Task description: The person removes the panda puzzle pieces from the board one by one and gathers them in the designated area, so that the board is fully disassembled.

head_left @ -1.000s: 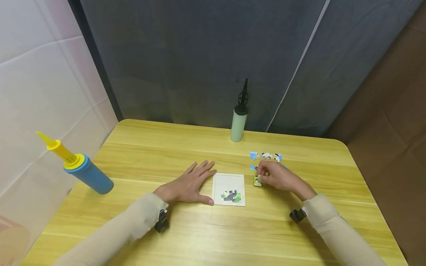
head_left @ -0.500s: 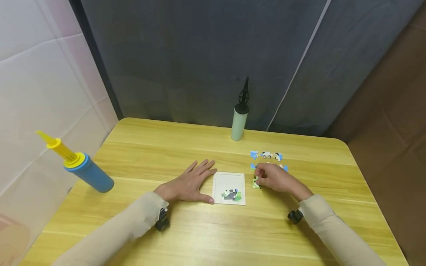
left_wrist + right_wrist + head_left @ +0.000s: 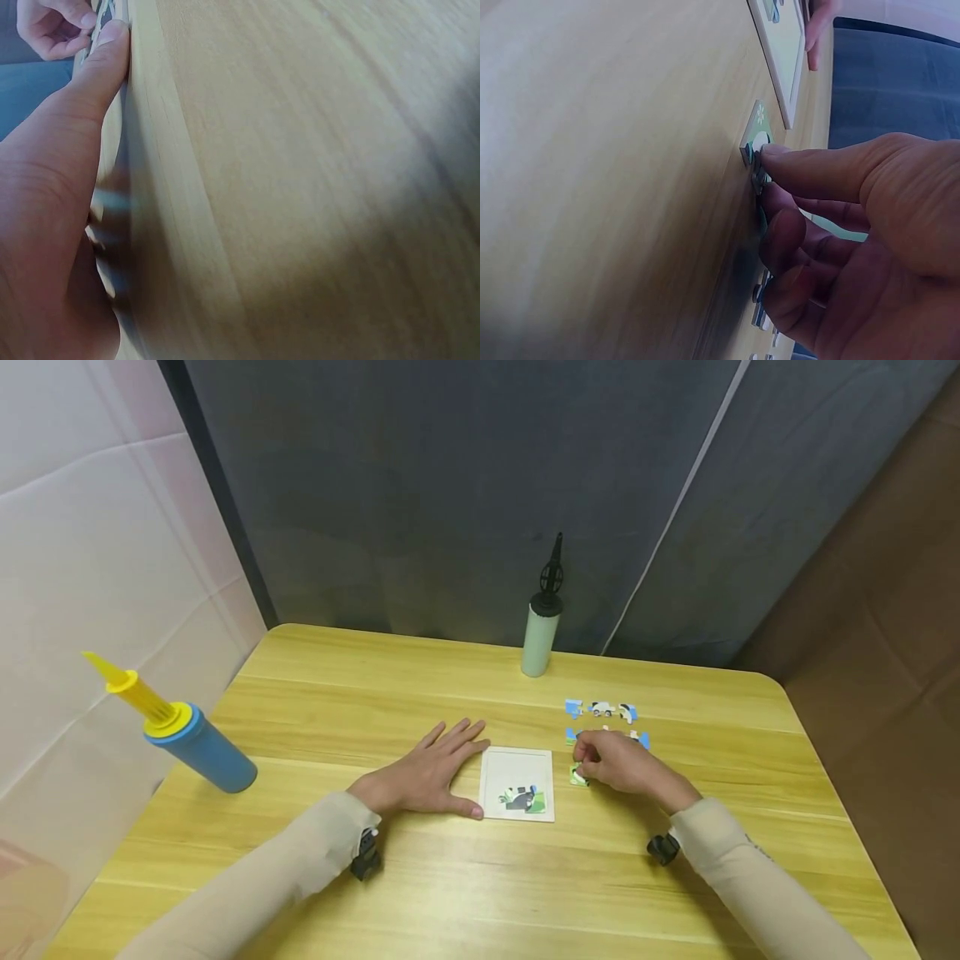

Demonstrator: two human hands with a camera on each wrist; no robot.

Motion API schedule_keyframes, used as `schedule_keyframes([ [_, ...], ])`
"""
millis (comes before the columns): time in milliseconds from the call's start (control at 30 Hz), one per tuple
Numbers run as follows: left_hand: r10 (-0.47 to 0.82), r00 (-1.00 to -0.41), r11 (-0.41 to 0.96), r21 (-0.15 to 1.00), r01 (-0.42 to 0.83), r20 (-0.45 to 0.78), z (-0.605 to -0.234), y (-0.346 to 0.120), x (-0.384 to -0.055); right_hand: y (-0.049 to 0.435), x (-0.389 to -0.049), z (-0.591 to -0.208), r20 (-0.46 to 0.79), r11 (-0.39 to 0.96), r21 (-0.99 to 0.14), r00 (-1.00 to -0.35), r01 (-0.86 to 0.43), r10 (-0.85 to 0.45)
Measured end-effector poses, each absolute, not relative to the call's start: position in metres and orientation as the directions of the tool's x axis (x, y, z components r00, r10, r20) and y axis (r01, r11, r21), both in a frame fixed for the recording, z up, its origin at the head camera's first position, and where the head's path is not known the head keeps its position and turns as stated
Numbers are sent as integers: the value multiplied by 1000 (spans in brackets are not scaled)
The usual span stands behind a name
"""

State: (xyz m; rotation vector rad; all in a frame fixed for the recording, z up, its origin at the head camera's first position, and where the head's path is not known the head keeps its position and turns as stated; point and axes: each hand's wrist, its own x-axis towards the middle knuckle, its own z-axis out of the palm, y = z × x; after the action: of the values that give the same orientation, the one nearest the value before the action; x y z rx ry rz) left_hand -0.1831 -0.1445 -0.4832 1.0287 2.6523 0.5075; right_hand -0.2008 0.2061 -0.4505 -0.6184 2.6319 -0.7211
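My left hand [image 3: 423, 777] lies spread on the table, its thumb and fingertips at the left edge of a white square puzzle tray [image 3: 517, 767]. Joined puzzle pieces [image 3: 523, 800] in green, grey and white lie in the tray's lower right part. Just right of the tray, my right hand [image 3: 626, 762] pinches a green and white puzzle piece [image 3: 577, 775] between thumb and index finger. In the right wrist view that piece [image 3: 759, 127] is low over or on the table; its contact is unclear. The right fingers partly hide it.
Beyond the right hand lie two rows of loose puzzle pieces [image 3: 601, 710], the nearer row partly covered by the hand. A green hand pump [image 3: 539, 639] stands at the back of the table [image 3: 360, 693]. A blue and yellow hand pump [image 3: 206, 752] stands at the left.
My right hand has shifted slightly left and toward me with the green piece, which has turned a little. The left hand stays at the tray.
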Motion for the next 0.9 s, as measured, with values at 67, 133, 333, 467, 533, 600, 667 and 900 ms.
schedule_keyframes([
  [67, 686, -719, 691, 404, 599, -109, -483, -144, -183, 206, -200, -450, -201, 782, -535, -851, -318, -484],
  [133, 687, -718, 692, 404, 598, -113, -482, -144, -183, 204, -199, -449, -192, 795, -511, -859, -326, -475],
  [333, 687, -717, 694, 400, 599, -117, -480, -144, -182, 196, -192, -440, -134, 811, -456, -872, -367, -470],
  [467, 687, -718, 694, 397, 601, -113, -479, -144, -181, 190, -189, -436, -108, 795, -468, -868, -387, -486],
  [533, 689, -717, 691, 400, 602, -110, -478, -144, -181, 187, -188, -434, -107, 787, -477, -863, -390, -493],
  [600, 688, -717, 692, 399, 602, -113, -479, -144, -181, 183, -186, -433, -109, 786, -476, -860, -395, -498],
  [667, 690, -716, 691, 398, 604, -111, -479, -144, -182, 179, -184, -432, -112, 784, -475, -856, -400, -504],
  [900, 691, -715, 687, 404, 605, -105, -481, -145, -182, 163, -175, -433, -134, 777, -462, -833, -427, -537],
])
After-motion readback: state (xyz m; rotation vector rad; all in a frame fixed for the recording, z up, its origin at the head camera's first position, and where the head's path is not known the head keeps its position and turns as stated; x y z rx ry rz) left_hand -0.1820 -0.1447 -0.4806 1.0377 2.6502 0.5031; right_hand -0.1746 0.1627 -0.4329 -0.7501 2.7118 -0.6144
